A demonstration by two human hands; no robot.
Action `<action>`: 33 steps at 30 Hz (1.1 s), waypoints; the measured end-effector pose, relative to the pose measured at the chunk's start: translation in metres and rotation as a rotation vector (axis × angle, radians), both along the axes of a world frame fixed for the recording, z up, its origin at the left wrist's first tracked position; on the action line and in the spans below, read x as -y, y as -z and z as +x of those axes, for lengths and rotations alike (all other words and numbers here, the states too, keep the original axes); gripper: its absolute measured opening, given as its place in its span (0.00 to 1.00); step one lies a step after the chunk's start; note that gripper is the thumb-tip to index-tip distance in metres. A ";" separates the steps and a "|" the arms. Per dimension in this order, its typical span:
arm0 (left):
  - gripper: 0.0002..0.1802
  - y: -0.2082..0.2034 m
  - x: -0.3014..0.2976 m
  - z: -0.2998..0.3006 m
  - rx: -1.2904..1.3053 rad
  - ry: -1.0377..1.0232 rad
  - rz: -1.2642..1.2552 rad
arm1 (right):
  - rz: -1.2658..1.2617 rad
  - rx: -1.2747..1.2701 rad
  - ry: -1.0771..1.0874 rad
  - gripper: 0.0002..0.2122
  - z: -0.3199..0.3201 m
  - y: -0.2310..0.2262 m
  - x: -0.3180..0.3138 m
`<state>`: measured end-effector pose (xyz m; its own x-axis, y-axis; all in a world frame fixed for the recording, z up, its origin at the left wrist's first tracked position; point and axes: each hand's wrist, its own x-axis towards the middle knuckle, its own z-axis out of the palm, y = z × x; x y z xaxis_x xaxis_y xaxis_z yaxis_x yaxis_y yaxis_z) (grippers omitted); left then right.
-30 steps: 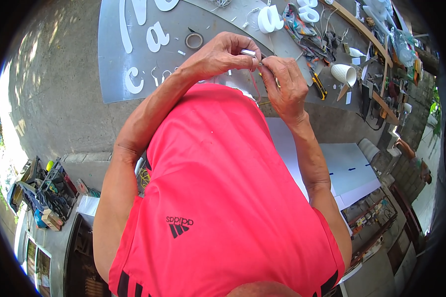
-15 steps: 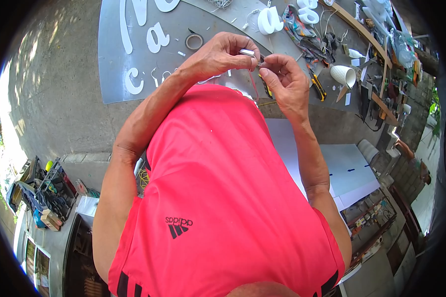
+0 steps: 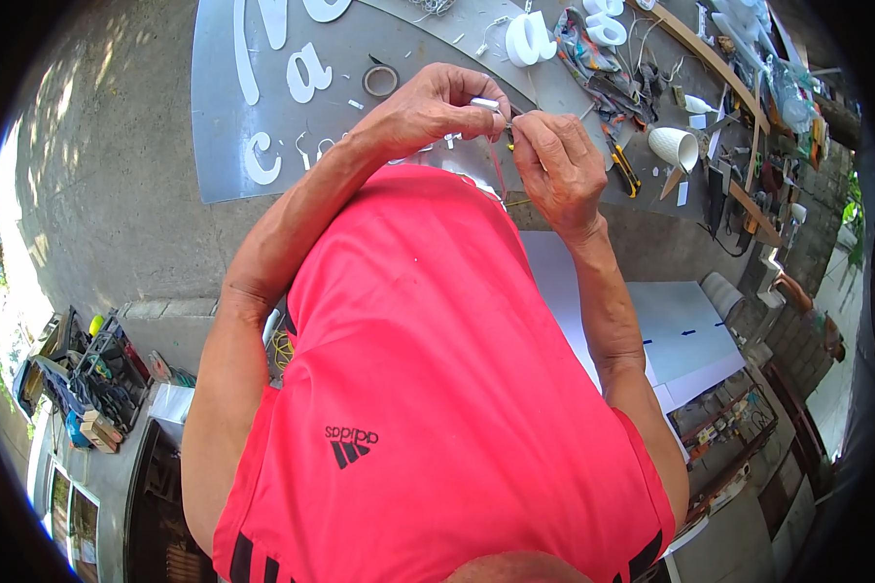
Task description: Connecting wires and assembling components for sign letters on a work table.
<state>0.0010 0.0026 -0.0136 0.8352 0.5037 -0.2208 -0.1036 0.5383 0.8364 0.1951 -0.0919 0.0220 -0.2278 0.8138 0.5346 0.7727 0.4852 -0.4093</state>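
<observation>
My left hand (image 3: 437,109) is closed in a pinch round a small white block (image 3: 485,104), held above the near edge of the grey sheet-topped table (image 3: 253,117). Just to its right, my right hand (image 3: 561,163) has its thumb and fingertips pressed together close to the left fingertips. What they pinch is too small to make out. A thin red wire (image 3: 500,167) hangs down below the left fingertips. White letter-shaped cut-outs (image 3: 306,76) lie on the sheet beyond my left forearm, and a dark roll of tape (image 3: 381,80) lies beside the left hand.
Right of my right hand lies a yellow-and-black utility knife (image 3: 624,170). Farther right stand a white textured cup-like shade (image 3: 673,148), a small white bottle (image 3: 695,105) and wooden strips (image 3: 700,49). A crumpled patterned cloth (image 3: 588,53) and a raised white letter (image 3: 528,41) sit at the back.
My right hand has turned and its fingers have drawn together into a pinch near the left fingertips. The left hand and its white block have hardly moved.
</observation>
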 end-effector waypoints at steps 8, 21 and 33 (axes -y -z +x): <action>0.11 -0.002 0.003 0.003 0.023 -0.031 0.010 | -0.130 -0.145 0.102 0.11 -0.010 -0.006 0.005; 0.10 0.003 0.001 0.005 0.112 -0.055 -0.153 | -0.496 -0.539 0.153 0.07 -0.001 -0.018 0.002; 0.11 0.005 0.001 0.004 0.157 0.007 -0.238 | -0.445 -0.554 -0.123 0.09 0.012 -0.010 -0.011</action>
